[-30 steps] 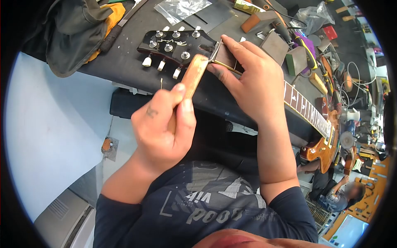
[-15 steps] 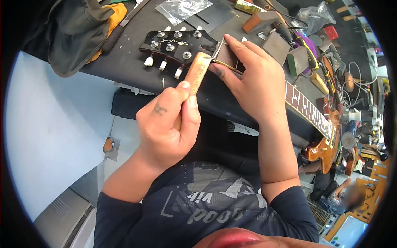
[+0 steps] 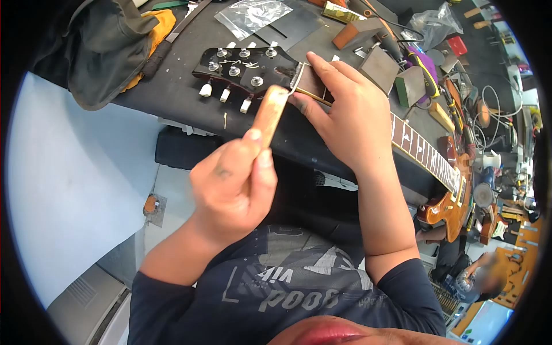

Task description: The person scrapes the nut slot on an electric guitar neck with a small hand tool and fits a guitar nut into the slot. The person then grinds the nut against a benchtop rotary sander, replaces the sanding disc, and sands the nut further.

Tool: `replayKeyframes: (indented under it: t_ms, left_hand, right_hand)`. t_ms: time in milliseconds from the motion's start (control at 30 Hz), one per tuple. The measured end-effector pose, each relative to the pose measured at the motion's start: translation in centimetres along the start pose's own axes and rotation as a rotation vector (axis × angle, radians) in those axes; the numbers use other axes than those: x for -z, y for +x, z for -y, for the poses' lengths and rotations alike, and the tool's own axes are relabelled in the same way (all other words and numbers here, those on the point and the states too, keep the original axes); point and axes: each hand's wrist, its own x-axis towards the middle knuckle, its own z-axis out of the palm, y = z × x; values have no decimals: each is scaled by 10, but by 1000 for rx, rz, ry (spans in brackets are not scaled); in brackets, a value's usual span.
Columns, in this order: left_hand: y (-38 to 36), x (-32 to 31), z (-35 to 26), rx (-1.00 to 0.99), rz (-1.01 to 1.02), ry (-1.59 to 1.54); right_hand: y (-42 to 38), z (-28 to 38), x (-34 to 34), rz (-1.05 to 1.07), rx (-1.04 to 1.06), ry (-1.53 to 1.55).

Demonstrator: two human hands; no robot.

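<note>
My left hand (image 3: pixel 233 187) is closed around the wooden handle (image 3: pixel 270 115) of a tool. The thin metal end of this tool meets the nut (image 3: pixel 297 77) of an electric guitar, where the black headstock (image 3: pixel 244 68) joins the neck. White-knobbed tuners line the headstock's edges. My right hand (image 3: pixel 359 115) grips the guitar neck (image 3: pixel 425 152) just beside the nut, its thumb on the near edge and its fingers across the fretboard. The orange-brown guitar body (image 3: pixel 445 211) is at the right.
On the dark workbench (image 3: pixel 178 92) lie a plastic bag (image 3: pixel 253 16), a brown block (image 3: pixel 356 33), a green-sided block (image 3: pixel 410 86) and several tools. A dark cloth (image 3: pixel 106 46) hangs over the left edge. Another person (image 3: pixel 468 279) sits at the lower right.
My left hand and the tool handle have shifted slightly down and to the left. The headstock has moved a little, and my right hand has shifted slightly left with the neck.
</note>
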Motion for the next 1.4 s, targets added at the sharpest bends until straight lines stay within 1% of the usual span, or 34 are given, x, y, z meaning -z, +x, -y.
replayKeyframes:
  t_ms: [67, 100, 167, 200, 300, 333, 433, 467, 567, 600, 700, 767, 833, 867, 967, 1000, 1100, 1133, 1167, 1267, 1367, 1400]
  left_hand:
    - [11, -6, 8, -48, 3, 13]
    - [8, -6, 7, -42, -5, 9]
    - [-8, 0, 3, -36, -12, -2]
    - [-11, 6, 3, 19, 15, -30]
    - [0, 4, 3, -80, 7, 29]
    - [8, 2, 4, -79, 13, 32]
    - [8, -3, 8, -4, -50, -37]
    - [2, -2, 9, 78, -62, -94]
    - [3, 4, 3, 105, -53, -70]
    - [4, 3, 1, 77, -56, -69]
    - [-1, 1, -13, 137, -44, -37]
    - [2, 0, -7, -63, -55, 65]
    - [5, 7, -9, -126, 20, 107]
    - [2, 7, -4, -145, 21, 69]
    - [4, 13, -6, -74, 94, 3]
    - [2, 12, -5, -24, 116, -34]
    - [7, 11, 0, -97, 112, 13]
    - [1, 2, 9, -106, 101, -50]
    - [6, -1, 13, -183, 103, -34]
    - [13, -14, 30, -302, 167, -97]
    - [17, -17, 33, -387, 167, 29]
    - [20, -20, 32, -388, 167, 34]
  right_hand:
    - [0, 3, 1, 21, -21, 6]
    - [0, 3, 3, 31, -33, 3]
    - [0, 2, 2, -11, 19, -44]
    - [0, 2, 2, -35, 41, -65]
    - [1, 2, 2, 3, 10, -30]
    - [2, 4, 1, 5, 7, -23]
    - [2, 2, 2, 7, 4, -30]
    - [2, 2, 3, 9, 7, -34]
    - [1, 2, 1, -4, 9, -27]
    - [1, 2, 1, -11, 13, -23]
    - [1, 2, 2, -20, 27, -39]
    - [0, 1, 2, -23, 30, -34]
    - [0, 1, 3, -13, 16, -26]
    - [0, 2, 3, 0, 6, -19]
    - [1, 2, 3, 16, -11, -10]
    - [1, 3, 3, 17, -16, -9]
    - [2, 3, 3, 20, -23, -11]
    - [1, 3, 3, 14, -22, -3]
    - [1, 3, 2, 8, -19, 6]
    - [2, 3, 0, 3, -15, 10]
    - [3, 3, 1, 17, -23, 19]
    - [3, 3, 2, 22, -25, 28]
